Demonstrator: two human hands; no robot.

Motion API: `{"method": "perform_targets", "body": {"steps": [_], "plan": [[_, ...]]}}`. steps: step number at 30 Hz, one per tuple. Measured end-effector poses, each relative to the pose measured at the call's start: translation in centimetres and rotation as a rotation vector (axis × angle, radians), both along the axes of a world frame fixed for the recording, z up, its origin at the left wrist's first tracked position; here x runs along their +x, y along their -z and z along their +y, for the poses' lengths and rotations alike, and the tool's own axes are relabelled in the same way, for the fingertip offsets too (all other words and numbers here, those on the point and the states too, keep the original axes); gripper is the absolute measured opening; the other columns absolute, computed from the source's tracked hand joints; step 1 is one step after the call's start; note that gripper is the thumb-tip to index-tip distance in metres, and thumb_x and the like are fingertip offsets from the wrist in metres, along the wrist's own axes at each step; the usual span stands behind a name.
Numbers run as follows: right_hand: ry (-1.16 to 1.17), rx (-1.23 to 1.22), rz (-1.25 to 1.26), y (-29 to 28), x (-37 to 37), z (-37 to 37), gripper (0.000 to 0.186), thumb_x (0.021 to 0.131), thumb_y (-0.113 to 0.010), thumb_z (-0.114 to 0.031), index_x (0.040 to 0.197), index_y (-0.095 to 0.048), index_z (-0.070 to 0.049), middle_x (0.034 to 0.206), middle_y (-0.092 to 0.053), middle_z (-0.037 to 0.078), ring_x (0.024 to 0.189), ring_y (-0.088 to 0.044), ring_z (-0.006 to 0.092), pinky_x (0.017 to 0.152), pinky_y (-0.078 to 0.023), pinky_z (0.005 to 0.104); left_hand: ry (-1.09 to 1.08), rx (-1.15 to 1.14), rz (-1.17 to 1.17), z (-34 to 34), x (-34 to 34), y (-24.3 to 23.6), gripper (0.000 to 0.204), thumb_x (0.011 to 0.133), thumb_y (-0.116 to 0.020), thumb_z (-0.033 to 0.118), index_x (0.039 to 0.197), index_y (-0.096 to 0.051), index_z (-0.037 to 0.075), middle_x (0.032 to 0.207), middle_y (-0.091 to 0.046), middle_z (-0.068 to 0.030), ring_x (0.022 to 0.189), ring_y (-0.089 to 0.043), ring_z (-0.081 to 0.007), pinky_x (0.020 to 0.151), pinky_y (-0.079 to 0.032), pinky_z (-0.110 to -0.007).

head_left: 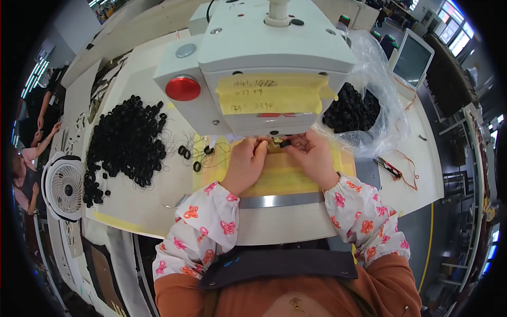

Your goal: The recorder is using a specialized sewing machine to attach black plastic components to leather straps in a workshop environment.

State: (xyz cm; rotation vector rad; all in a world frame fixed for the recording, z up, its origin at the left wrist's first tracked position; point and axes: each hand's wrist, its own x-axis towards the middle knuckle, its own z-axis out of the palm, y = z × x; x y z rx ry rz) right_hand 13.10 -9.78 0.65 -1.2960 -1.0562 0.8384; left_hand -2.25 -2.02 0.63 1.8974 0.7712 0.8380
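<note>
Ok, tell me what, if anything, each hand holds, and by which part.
The right hand holds a small black piece by its right end; whether the left hand holds anything cannot be told.

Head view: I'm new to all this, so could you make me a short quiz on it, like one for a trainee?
1. Fill in: The fingers of the ____ hand hold the small black piece.
2. True or false: The fan is left of the big black pile.
3. Where is the clear bag?
A. Left of the machine
B. Right of the machine
C. On the floor

Key:
1. Right hand
2. True
3. B
</note>
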Motion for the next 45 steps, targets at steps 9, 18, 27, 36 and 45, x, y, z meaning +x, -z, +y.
{"method": "perform_targets", "body": {"steps": [9,18,27,36,45], "plan": [[0.015,0.062,-0.034,-0.5,0.0,-0.5,0.022,0.076,-0.061,0.004,0.095,-0.052,0.002,0.084,-0.060,0.004,0.076,-0.057,0.0074,0.066,-0.046,0.0181,0.184,-0.248,0.037,0.7,0.3,-0.6,0.016,0.082,-0.055,0.010,0.092,-0.058,-0.003,0.065,-0.053,-0.0004,0.055,-0.043,-0.0045,0.050,-0.036,-0.021],[-0.296,-0.301,0.142,-3.0,0.7,-1.0,0.026,0.084,-0.055,-0.005,0.105,-0.041,0.004,0.072,-0.057,0.007,0.056,-0.057,0.0122,0.049,-0.046,0.0230,0.441,-0.121,0.103,0.1,-0.4,-1.8,0.028,0.075,-0.065,0.008,0.101,-0.057,0.004,0.066,-0.048,0.0034,0.061,-0.043,-0.0036,0.055,-0.037,-0.019],[-0.169,-0.075,-0.249,-2.1,-0.2,-1.7,0.011,0.081,-0.054,0.000,0.092,-0.050,-0.001,0.077,-0.058,0.009,0.059,-0.057,0.0165,0.051,-0.045,0.0260,0.327,-0.161,0.066,0.2,-0.3,-1.2,0.023,0.073,-0.068,0.011,0.092,-0.060,0.001,0.072,-0.056,0.0008,0.064,-0.049,-0.0049,0.058,-0.041,-0.021],[-0.110,0.400,-0.806,-1.7,-0.6,-1.6,0.015,0.070,-0.058,0.004,0.083,-0.055,-0.003,0.082,-0.057,0.011,0.071,-0.058,0.0295,0.060,-0.048,0.0345,0.305,-0.300,0.146,1.1,0.0,-1.3,0.019,0.072,-0.071,0.015,0.079,-0.060,0.001,0.071,-0.060,0.0001,0.064,-0.052,-0.0049,0.058,-0.043,-0.020],[0.042,0.054,-0.345,-0.4,-0.4,-0.3,0.015,0.070,-0.063,0.002,0.083,-0.055,0.001,0.074,-0.060,0.010,0.063,-0.059,0.0182,0.056,-0.048,0.0287,0.186,-0.057,0.097,1.0,0.2,-0.2,0.021,0.072,-0.067,0.017,0.085,-0.064,0.002,0.071,-0.064,-0.0072,0.059,-0.059,-0.0127,0.058,-0.046,-0.025]]}}
